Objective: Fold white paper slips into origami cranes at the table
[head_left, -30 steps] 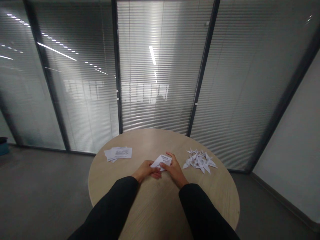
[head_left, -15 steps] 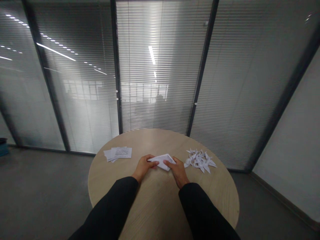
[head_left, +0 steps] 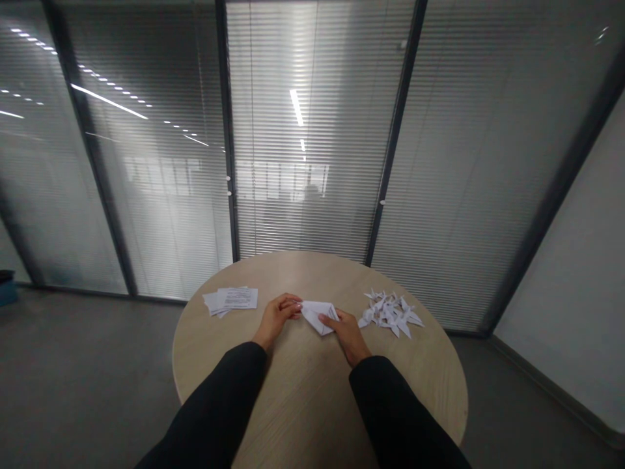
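Note:
A folded piece of white paper is held over the middle of the round table, its faces creased into a pointed, kite-like shape. My right hand grips its right side, thumb on top and fingers underneath. At the paper's left corner, my left hand has its fingers bent together and pinches the tip. Right of my right hand lies a pile of folded white paper cranes. To the left of my left hand rest several flat sheets of paper, the top one printed with text.
The round wooden table ends in a curved edge all round. Behind it stands a glass partition with blinds and dark frames. A blue container sits on the floor at far left.
My left hand has shifted left and its thumb has come off the paper's top face to the corner. The paper has turned slightly in my right hand, which keeps its grip.

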{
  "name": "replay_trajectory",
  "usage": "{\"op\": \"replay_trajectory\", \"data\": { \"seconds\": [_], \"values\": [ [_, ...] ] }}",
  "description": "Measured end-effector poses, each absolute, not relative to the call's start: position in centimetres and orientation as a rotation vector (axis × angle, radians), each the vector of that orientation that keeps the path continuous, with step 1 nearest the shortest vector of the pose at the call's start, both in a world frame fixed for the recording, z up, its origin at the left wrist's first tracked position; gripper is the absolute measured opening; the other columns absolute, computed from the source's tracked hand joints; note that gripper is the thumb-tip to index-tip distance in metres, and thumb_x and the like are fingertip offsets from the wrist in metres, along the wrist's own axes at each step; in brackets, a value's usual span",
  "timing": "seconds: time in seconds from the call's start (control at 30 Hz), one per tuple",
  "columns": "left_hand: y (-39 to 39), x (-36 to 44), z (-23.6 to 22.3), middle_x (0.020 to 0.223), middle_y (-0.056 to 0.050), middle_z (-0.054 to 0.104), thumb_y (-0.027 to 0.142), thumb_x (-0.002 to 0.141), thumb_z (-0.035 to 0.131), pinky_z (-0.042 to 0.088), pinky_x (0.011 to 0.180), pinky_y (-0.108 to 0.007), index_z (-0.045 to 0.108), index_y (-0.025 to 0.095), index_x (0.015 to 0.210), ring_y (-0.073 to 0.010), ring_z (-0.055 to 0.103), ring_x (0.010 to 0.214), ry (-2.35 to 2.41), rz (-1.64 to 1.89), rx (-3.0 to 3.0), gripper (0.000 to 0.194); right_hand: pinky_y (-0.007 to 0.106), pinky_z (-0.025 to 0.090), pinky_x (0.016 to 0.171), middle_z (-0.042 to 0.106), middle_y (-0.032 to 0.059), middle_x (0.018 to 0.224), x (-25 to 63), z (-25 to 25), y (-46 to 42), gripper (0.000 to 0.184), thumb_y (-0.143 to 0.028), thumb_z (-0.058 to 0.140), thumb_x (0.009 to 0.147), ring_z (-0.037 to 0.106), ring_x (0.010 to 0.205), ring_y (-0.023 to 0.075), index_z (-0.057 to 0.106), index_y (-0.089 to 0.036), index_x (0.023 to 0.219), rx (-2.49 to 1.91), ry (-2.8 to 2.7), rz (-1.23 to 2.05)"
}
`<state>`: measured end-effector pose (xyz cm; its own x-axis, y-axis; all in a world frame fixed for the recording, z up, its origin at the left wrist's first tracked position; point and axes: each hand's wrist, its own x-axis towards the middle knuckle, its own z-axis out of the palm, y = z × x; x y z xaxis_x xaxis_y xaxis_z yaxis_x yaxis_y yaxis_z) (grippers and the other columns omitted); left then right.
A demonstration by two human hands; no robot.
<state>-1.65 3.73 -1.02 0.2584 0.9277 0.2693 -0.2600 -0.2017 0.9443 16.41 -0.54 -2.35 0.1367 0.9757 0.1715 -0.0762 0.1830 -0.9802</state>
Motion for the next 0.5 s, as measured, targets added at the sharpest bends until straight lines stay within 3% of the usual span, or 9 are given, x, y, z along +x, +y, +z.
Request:
{"op": "replay_trajectory", "data": {
  "seconds": [0.27, 0.5],
  "values": [
    [4.1, -2.4, -0.7, 0.068, -0.005, 0.07, 0.037, 0.048, 0.082, 0.053, 0.065, -0.029, 0.065, 0.012, 0.069, -0.0173, 0.065, 0.066, 0.733, 1.145, 1.367, 0.037, 0.035, 0.049, 0.068, 0.072, 0.0092, 0.083, 16.9, -1.7, -0.9, 0.053, -0.049, 0.077, 0.052, 0.064, 0.075, 0.0264, 0.072, -0.011, 0.088, -1.089, -1.169, 0.98],
    [3.6, -3.2, -0.3, 0.088, -0.011, 0.072, 0.034, 0.048, 0.083, 0.053, 0.073, -0.03, 0.069, 0.01, 0.068, -0.0169, 0.066, 0.072, 0.739, 1.018, 1.389, 0.034, 0.035, 0.048, 0.067, 0.072, 0.008, 0.079, 17.6, -1.5, -1.1, 0.053, -0.049, 0.077, 0.051, 0.064, 0.073, 0.0268, 0.072, -0.011, 0.088, -1.117, -1.211, 0.994]
  ]
}}
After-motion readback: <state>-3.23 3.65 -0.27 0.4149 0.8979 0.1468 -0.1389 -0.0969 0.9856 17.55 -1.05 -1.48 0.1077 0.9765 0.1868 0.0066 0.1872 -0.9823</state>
